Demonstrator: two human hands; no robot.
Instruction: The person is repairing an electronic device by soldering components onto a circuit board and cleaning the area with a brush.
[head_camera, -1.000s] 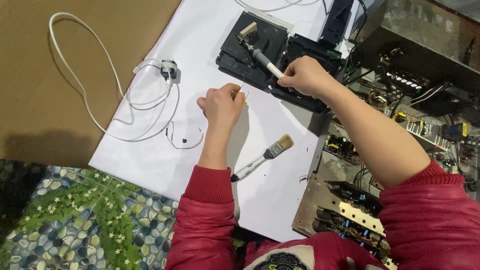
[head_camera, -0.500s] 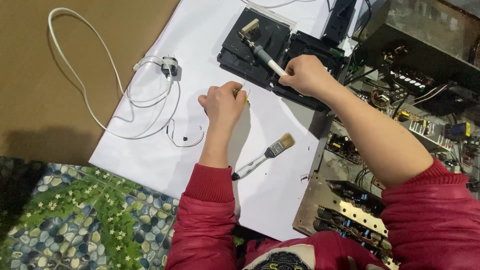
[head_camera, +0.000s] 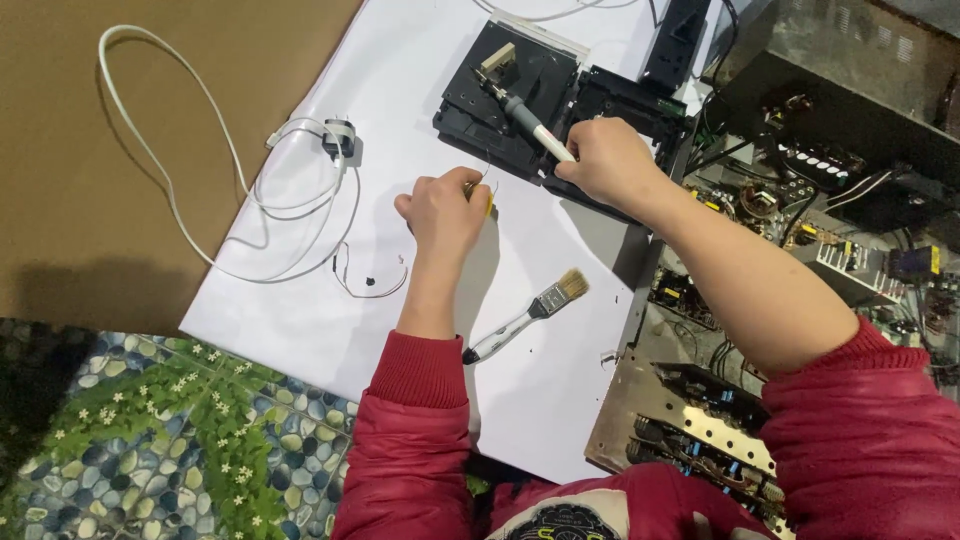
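My right hand grips a soldering iron by its white and grey handle, the tip pointing up-left over a black stand with a small tan block. My left hand is closed on a small yellow-ended part with a thin wire, resting on the white sheet just below the black stand. Both sleeves are red.
A paintbrush lies on the sheet below my hands. A white cable with a plug curls at the left on a brown surface. A small wire loop lies nearby. Open electronic chassis with boards fill the right side.
My right hand has shifted the soldering iron slightly, its tip staying over the black stand. My left hand stays closed in nearly the same spot.
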